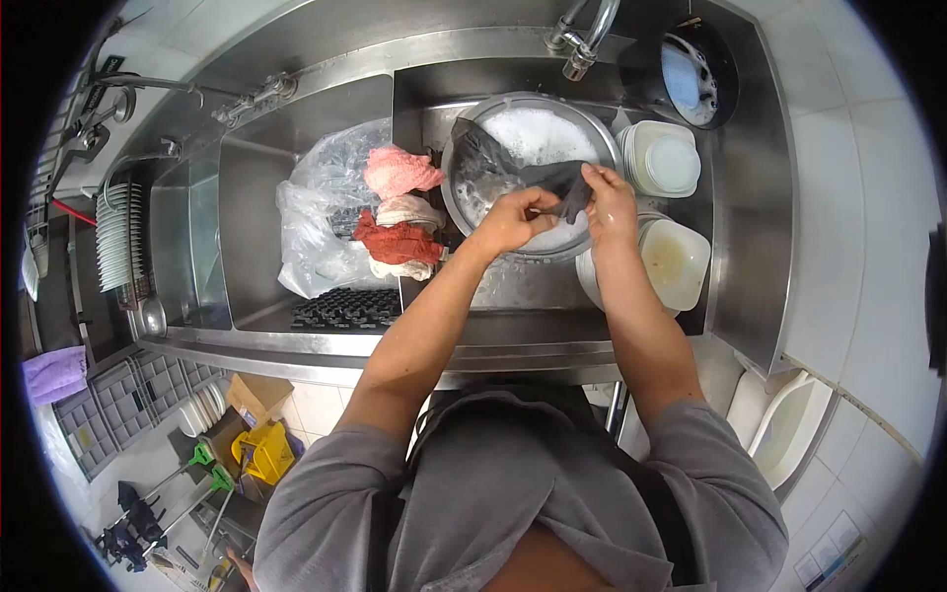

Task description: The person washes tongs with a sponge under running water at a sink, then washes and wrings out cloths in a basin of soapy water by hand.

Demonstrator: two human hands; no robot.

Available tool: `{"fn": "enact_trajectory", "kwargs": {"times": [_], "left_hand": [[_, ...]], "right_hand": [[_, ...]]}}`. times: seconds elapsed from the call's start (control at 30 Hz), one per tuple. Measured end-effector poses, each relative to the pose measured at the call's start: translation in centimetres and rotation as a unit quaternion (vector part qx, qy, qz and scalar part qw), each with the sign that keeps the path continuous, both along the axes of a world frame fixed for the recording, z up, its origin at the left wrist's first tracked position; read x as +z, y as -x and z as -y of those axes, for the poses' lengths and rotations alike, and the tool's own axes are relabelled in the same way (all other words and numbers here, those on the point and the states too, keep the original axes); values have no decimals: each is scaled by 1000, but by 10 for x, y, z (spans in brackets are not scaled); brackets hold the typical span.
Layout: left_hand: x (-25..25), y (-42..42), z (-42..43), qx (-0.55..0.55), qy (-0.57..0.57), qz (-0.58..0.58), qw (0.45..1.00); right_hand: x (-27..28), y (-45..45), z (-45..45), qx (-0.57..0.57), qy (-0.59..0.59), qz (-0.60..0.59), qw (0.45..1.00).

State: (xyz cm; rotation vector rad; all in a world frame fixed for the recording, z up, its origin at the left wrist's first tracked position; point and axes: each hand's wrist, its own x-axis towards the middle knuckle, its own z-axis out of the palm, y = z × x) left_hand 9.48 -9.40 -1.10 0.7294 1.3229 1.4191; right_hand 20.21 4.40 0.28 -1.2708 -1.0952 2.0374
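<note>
A dark grey wet cloth [485,156] stretches across a round metal basin [542,102] of white suds [538,130]. Its left part dips into the foamy water, while the right end is bunched up over the basin's near right side. My left hand [517,219] pinches that bunched end from the left. Opposite it, my right hand [610,202] grips the same end between thumb and fingers. Stacked white bowls [671,163] stand just right of the basin, and a square white dish [675,264] with yellowish residue lies on a nearer stack.
Pink [402,172] and red cloths [398,239] lie over the sink divider, beside a clear plastic bag [330,217] and a black grid mat [345,309]. A faucet [582,61] hangs behind the basin. A black pan [725,74] holding something blue sits in the back right corner.
</note>
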Motion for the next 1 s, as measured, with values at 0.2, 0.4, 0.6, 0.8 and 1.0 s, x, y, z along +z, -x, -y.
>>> {"fn": "enact_trajectory", "kwargs": {"times": [0.2,0.4,0.6,0.8,1.0], "left_hand": [[-10,15,1,32,39,185,982],[19,19,-8,81,5,317,945],[11,15,-11,81,-2,314,946],[12,17,-14,152,72,171,971],[16,12,-22,184,89,192,960]], "right_hand": [[24,16,-1,-26,-44,-36,998],[16,-17,11,130,-263,76,953],[22,-24,42,193,-524,190,807],[18,-33,25,203,-445,134,862],[8,-34,16,168,-228,33,958]]}}
